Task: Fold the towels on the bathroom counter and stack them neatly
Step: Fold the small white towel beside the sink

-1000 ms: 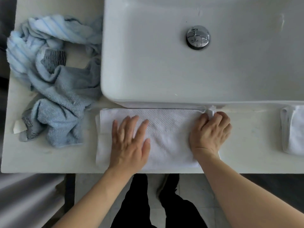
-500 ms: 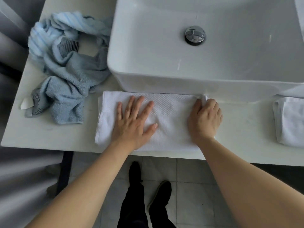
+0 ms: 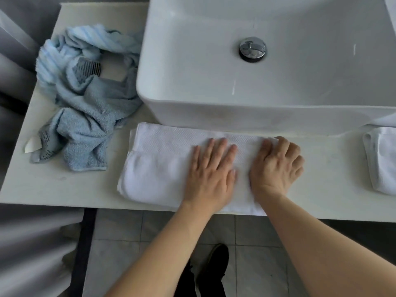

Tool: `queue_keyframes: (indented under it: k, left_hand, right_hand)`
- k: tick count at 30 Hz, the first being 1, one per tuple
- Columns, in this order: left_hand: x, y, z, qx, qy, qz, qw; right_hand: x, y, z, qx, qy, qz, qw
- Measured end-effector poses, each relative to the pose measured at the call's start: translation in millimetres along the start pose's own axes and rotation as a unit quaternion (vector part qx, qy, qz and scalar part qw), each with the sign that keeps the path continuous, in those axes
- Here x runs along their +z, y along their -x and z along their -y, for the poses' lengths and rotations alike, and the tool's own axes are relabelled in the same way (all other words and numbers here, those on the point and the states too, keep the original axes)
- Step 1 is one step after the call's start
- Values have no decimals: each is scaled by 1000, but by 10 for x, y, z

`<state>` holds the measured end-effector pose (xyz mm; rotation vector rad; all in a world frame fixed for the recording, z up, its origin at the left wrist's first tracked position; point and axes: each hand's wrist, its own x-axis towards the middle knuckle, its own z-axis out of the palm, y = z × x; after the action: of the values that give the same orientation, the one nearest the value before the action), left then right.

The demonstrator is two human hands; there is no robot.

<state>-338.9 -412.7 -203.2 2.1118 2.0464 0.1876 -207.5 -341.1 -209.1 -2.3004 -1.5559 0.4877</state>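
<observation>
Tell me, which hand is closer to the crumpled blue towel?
Left. The left hand lies flat on the white towel, just right of the blue towel. The right hand is farther right.

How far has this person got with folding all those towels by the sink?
Roughly midway. Done: a folded white towel lies at the counter's right edge. In hand: a second white towel lies folded lengthwise in front of the sink; the left hand presses it flat while the right hand grips its right end. Left: the crumpled blue towels are unfolded, and nothing is stacked yet.
</observation>
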Motion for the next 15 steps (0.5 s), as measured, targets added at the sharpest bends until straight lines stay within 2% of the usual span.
queue_keyframes:
  k: [2, 7, 9, 12, 15]
  left_hand:
    - [32, -24, 142, -29, -12, 24, 999]
    - [-140, 327, 1154, -212, -47, 27, 976]
    - [-176, 337, 1227, -236, -38, 33, 970]
    - [-186, 116, 962, -264, -44, 9, 963]
    - [-176, 5, 909, -220, -44, -2, 975]
  right_hand:
    - [11, -28, 18, -2, 5, 15, 1000]
    - [15, -61, 41, 11, 6, 12, 1000]
    - [0, -59, 77, 16, 9, 15, 1000]
    - [-18, -59, 102, 20, 23, 18, 999]
    - [-3, -76, 93, 18, 21, 15, 999]
